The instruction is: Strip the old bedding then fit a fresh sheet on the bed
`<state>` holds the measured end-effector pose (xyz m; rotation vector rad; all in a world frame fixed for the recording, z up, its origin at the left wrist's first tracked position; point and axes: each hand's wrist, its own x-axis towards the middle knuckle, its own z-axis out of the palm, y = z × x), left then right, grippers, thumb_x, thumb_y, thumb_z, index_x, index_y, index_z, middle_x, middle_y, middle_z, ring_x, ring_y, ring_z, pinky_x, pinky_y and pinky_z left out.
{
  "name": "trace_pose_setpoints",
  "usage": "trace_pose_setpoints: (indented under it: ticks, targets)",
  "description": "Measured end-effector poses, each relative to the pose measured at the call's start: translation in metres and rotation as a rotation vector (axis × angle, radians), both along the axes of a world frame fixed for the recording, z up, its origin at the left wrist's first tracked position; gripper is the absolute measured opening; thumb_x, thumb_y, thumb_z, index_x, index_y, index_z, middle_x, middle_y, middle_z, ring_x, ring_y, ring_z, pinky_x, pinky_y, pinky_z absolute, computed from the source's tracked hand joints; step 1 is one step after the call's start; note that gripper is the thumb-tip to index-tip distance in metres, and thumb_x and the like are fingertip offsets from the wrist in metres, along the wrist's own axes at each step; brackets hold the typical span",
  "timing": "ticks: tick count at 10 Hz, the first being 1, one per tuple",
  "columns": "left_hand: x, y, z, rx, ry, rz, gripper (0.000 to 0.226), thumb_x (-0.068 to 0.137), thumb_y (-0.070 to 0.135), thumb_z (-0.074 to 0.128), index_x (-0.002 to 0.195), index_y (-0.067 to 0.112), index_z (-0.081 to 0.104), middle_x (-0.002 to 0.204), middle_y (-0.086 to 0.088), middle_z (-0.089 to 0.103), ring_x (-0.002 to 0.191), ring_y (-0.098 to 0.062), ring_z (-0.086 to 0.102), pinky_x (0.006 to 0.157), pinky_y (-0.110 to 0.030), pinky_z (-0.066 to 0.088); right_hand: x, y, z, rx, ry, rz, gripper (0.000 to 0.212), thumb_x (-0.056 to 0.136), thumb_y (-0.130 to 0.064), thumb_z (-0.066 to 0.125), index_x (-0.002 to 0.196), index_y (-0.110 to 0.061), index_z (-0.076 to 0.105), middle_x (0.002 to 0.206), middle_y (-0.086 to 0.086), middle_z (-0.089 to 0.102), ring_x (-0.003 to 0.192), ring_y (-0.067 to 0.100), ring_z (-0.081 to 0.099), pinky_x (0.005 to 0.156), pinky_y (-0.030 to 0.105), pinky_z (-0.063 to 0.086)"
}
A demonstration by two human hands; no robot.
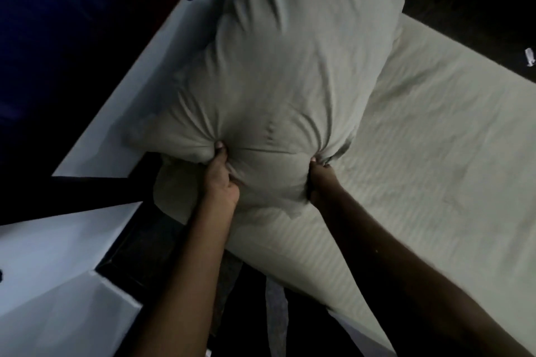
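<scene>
The bed runs from near centre to far right under a pale, wrinkled sheet. A large pale pillow stands over its left edge, reaching far upward. Both forearms stretch forward from the near edge. The left hand bunches the pillow's near end in a clenched grip, thumb on top; the right hand grasps the same end just right of it.

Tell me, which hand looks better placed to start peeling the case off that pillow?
Probably the right hand: it pinches the pillow at its near corner over the sheeted bed, where the case's edge likely lies. The left hand grips mid-edge, better for holding steady.
</scene>
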<state>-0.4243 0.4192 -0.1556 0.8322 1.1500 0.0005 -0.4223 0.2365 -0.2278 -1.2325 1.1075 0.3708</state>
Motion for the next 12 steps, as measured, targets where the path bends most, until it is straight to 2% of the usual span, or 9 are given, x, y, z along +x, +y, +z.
trace_pose_setpoints:
  ticks: [1, 2, 4, 5, 6, 7, 8, 9, 12]
  targets:
    - [-0.013, 0.011, 0.021, 0.224, -0.024, 0.024, 0.053, 0.092, 0.028, 0.074, 0.136, 0.003, 0.058, 0.118, 0.0, 0.068, 0.084, 0.001, 0.068, 0.063, -0.016, 0.056, -0.005, 0.022, 0.005, 0.13, -0.041, 0.026, 0.034, 0.099, -0.014, 0.063, 0.131, -0.004, 0.06, 0.124, 0.016, 0.068, 0.117, 0.033, 0.064, 0.094, 0.048, 0.057]
    - [-0.017, 0.023, 0.03, 0.293, 0.0, 0.057, 0.045, 0.098, 0.019, 0.066, 0.134, -0.006, 0.057, 0.128, -0.013, 0.064, 0.094, -0.013, 0.065, 0.063, -0.016, 0.057, -0.019, 0.04, 0.01, 0.195, -0.01, 0.053, 0.032, 0.098, -0.021, 0.065, 0.128, -0.009, 0.063, 0.118, 0.012, 0.071, 0.108, 0.028, 0.068, 0.079, 0.038, 0.061]
    - [-0.044, 0.048, -0.013, 0.338, 0.177, -0.029, 0.06, 0.09, 0.05, 0.069, 0.138, 0.016, 0.057, 0.133, 0.0, 0.063, 0.109, -0.022, 0.064, 0.07, -0.024, 0.055, -0.039, 0.016, 0.012, -0.009, 0.108, 0.215, 0.017, 0.1, -0.026, 0.056, 0.11, -0.013, 0.059, 0.09, 0.008, 0.066, 0.069, 0.018, 0.061, 0.054, 0.023, 0.048]
    - [-0.049, 0.045, -0.011, 0.718, 0.297, -0.228, 0.068, 0.089, 0.04, 0.07, 0.142, 0.003, 0.047, 0.14, -0.019, 0.055, 0.121, -0.037, 0.057, 0.094, -0.043, 0.051, -0.037, -0.003, 0.008, -0.186, -0.014, 0.159, 0.039, 0.093, -0.012, 0.051, 0.131, -0.012, 0.047, 0.116, 0.015, 0.067, 0.089, 0.023, 0.063, 0.072, 0.03, 0.054]
    - [-0.05, 0.023, 0.029, 1.365, 0.143, -0.35, 0.061, 0.089, 0.024, 0.061, 0.141, 0.0, 0.04, 0.141, -0.026, 0.043, 0.125, -0.041, 0.046, 0.106, -0.046, 0.04, -0.028, -0.007, 0.02, -0.316, -0.18, 0.179, 0.078, 0.081, -0.007, 0.048, 0.153, -0.03, 0.028, 0.138, 0.003, 0.049, 0.118, 0.017, 0.054, 0.109, 0.035, 0.043]
    - [-0.046, -0.003, 0.043, 1.72, -0.274, -0.797, 0.047, 0.096, 0.018, 0.054, 0.142, 0.011, 0.052, 0.154, -0.022, 0.039, 0.139, -0.04, 0.039, 0.115, -0.046, 0.03, -0.026, -0.007, 0.042, -0.527, -0.368, 0.285, 0.083, 0.073, -0.005, 0.041, 0.154, -0.022, 0.036, 0.15, 0.009, 0.033, 0.135, 0.022, 0.041, 0.117, 0.033, 0.034]
    - [-0.033, -0.016, 0.034, 1.735, -0.236, -1.177, 0.06, 0.095, 0.039, 0.054, 0.152, 0.024, 0.045, 0.164, -0.009, 0.032, 0.15, -0.034, 0.028, 0.119, -0.053, 0.025, -0.034, -0.011, 0.055, -0.644, -0.53, 0.46, 0.077, 0.078, -0.005, 0.041, 0.154, -0.018, 0.038, 0.155, 0.014, 0.032, 0.144, 0.028, 0.034, 0.118, 0.041, 0.034]
    - [-0.036, -0.02, 0.033, 1.648, -0.149, -1.247, 0.071, 0.089, 0.038, 0.064, 0.155, 0.024, 0.041, 0.165, -0.009, 0.029, 0.153, -0.033, 0.024, 0.118, -0.056, 0.023, -0.042, -0.019, 0.07, -0.651, -0.547, 0.603, 0.062, 0.088, -0.007, 0.046, 0.151, -0.01, 0.042, 0.15, 0.014, 0.04, 0.139, 0.029, 0.04, 0.118, 0.036, 0.033]
    - [-0.08, -0.058, 0.095, 1.349, -0.084, -1.103, 0.045, 0.092, 0.016, 0.071, 0.131, -0.004, 0.061, 0.132, -0.032, 0.058, 0.127, -0.046, 0.052, 0.108, -0.048, 0.038, -0.087, -0.081, 0.164, -0.643, -0.643, 0.66, 0.032, 0.096, -0.011, 0.056, 0.126, -0.013, 0.065, 0.135, 0.01, 0.05, 0.121, 0.027, 0.056, 0.104, 0.04, 0.047]
